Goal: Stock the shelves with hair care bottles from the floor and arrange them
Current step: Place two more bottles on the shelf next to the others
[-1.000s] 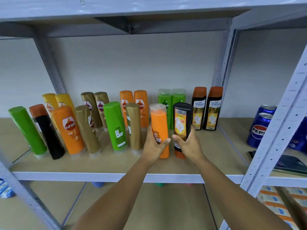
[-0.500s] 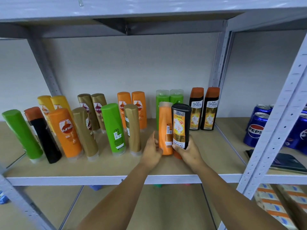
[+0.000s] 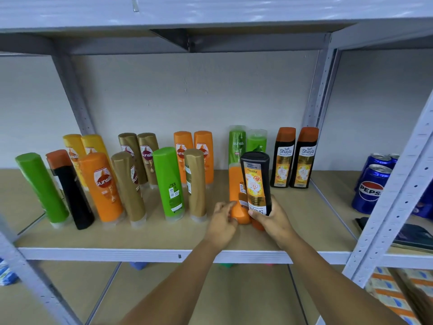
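The shelf [image 3: 304, 221] fills my view, a tan board in a grey metal frame with a pale front edge across the lower middle. From nine o'clock towards the centre stands the front row of bottles: a green bottle [image 3: 41, 186] leaning left, a black one with an orange cap [image 3: 70, 191], an orange Sunsilk bottle [image 3: 102, 186], a gold bottle [image 3: 128, 186], a second green bottle [image 3: 168, 181] and a second gold one [image 3: 195, 184]. Behind them, towards twelve o'clock against the wall, stand pairs in yellow, gold, orange and green, and at about one o'clock two black Shayla bottles [image 3: 294, 158] side by side. At three o'clock, past the upright post, are blue Pepsi cans [image 3: 369, 188] on the neighbouring shelf. Near the centre my right hand [image 3: 274, 221] has its grip curled round the lower part of a black Shayla bottle [image 3: 255, 181] with an orange cap, held upside down with its cap at the board and leaning slightly left. Touching it on its nine o'clock side is an orange bottle [image 3: 236, 193], standing just in front of the green pair. My left hand [image 3: 222, 221] touches the base of that orange bottle, its grip loose, fingertips [image 3: 230, 205] laid against the bottle rather than wrapped round it.
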